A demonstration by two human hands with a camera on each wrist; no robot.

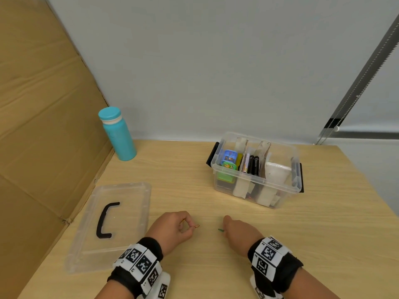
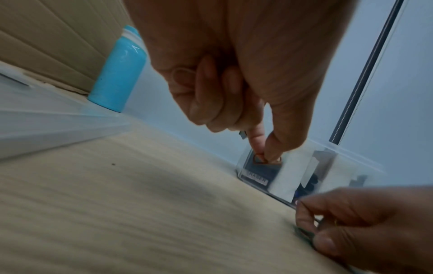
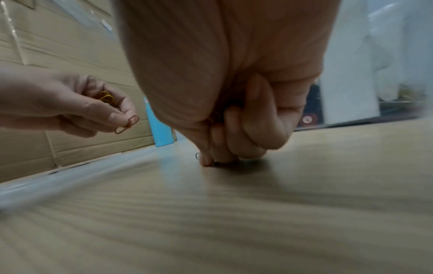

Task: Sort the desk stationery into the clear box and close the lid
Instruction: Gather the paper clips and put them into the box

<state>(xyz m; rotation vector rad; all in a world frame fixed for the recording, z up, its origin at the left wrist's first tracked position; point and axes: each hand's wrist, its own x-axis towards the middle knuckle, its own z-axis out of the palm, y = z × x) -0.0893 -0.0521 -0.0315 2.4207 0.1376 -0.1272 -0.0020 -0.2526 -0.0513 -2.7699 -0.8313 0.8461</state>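
the step in hand looks like the gathering of the last small stationery, the paper clips, off the tabletop (image 1: 280, 234) before anything goes into the clear box (image 1: 257, 169). the left hand (image 1: 172, 227) is curled, thumb and forefinger pinching a brownish paper clip (image 3: 127, 123) held clear of the wood, and the right wrist view shows a few yellow clips (image 3: 106, 98) tucked further back in the same palm. the right hand (image 1: 239, 233) is bunched with its fingertips (image 3: 211, 161) pressed down on the tabletop, nipping at a green clip (image 1: 220, 230) that lies flat there; whether it is lifted yet i cannot tell, since the view is blurred at that spot.

seen from the head camera, the clear box stands open at about 1 o'clock from the hands, well apart from them, its compartments already holding erasers, pens and a white wad. its lid (image 1: 112, 223) lies flat at 9 o'clock from the left hand, just beside it, handle up. a blue bottle (image 1: 117, 134) stands at 11 o'clock near the cardboard wall (image 1: 43, 126).

judging from this, the next move calls for a firm nip on the flat green clip, probably by getting a nail under its edge, then carrying both handfuls to 1 o'clock and dropping them into one compartment without scattering. the lid is not yet on, so closing comes last
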